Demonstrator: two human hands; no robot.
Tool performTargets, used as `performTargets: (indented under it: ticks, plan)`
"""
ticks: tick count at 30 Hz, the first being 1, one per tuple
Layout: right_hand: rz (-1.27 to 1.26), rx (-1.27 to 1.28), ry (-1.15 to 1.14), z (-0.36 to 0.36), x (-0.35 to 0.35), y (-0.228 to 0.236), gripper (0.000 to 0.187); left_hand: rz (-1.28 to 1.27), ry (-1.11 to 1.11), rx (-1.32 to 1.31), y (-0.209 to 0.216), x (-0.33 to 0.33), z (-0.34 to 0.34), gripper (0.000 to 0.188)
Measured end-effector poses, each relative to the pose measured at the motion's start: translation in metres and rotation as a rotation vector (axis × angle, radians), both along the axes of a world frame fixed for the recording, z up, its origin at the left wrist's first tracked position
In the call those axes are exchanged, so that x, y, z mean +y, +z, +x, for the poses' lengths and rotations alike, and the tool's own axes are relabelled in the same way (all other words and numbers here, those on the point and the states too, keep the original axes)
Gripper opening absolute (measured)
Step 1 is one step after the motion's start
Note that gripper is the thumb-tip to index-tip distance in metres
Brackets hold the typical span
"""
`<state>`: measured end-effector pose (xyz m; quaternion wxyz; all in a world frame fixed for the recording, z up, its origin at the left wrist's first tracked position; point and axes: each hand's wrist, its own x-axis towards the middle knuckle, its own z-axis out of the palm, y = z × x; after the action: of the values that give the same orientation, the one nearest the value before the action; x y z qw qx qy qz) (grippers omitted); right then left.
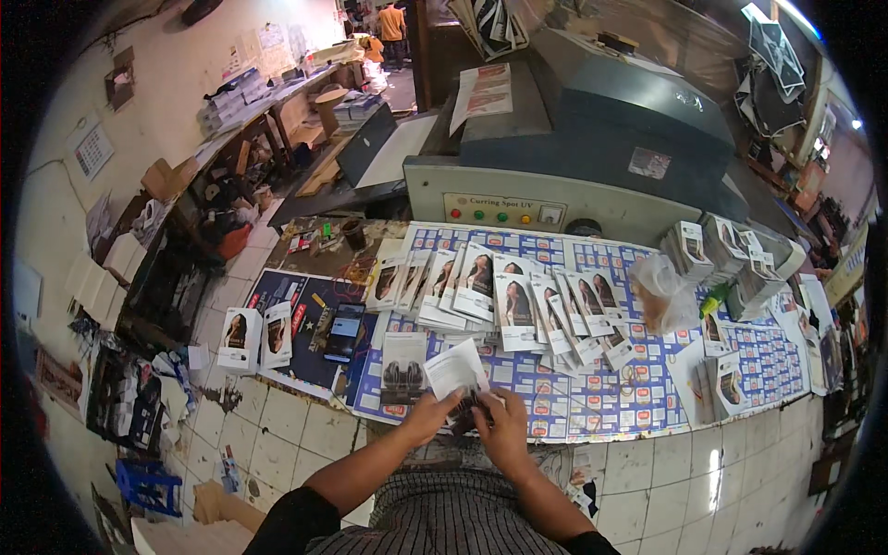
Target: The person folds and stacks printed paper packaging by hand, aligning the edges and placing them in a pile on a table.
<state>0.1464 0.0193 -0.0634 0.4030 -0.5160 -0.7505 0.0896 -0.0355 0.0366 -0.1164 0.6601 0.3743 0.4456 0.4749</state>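
Observation:
Close to the table's front edge, my left hand (pixel 428 419) and my right hand (pixel 502 430) hold a printed card (pixel 455 367) between them. Its upper part is white; the dark lower part lies mostly behind my fingers. Both hands have their fingers closed at its lower edge. Left of it, a grey printed sheet (pixel 403 350) with a dark picture lies flat on the table. Beyond my hands, overlapping rows of white printed cards (pixel 478 282) with a picture of a long-haired person fan out across the table.
Blue-and-white printed sheets (pixel 592 407) cover the table. A phone (pixel 344 331) lies at left, near upright card stacks (pixel 240 339). At right are a clear plastic bag (pixel 661 294) and more card stacks (pixel 689 248). A large grey machine (pixel 592 120) stands behind; a person (pixel 392 25) is far off.

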Motion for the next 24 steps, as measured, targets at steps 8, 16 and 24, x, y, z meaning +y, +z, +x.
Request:
performTargets:
  ticks: [8, 16, 24]
  plan:
    - [-0.808, 0.870, 0.224, 0.018, 0.008, -0.019, 0.027, -0.305, -0.354, -0.871, 0.021, -0.006, -0.010, 0.065]
    - [-0.982, 0.810, 0.025, 0.055, 0.013, -0.042, 0.026, -0.133, -0.118, -0.051, -0.029, 0.012, -0.009, 0.028]
    - [-0.649, 0.122, -0.210, 0.081, 0.025, -0.088, 0.029, 0.190, -0.053, 0.965, -0.028, 0.019, 0.017, 0.059]
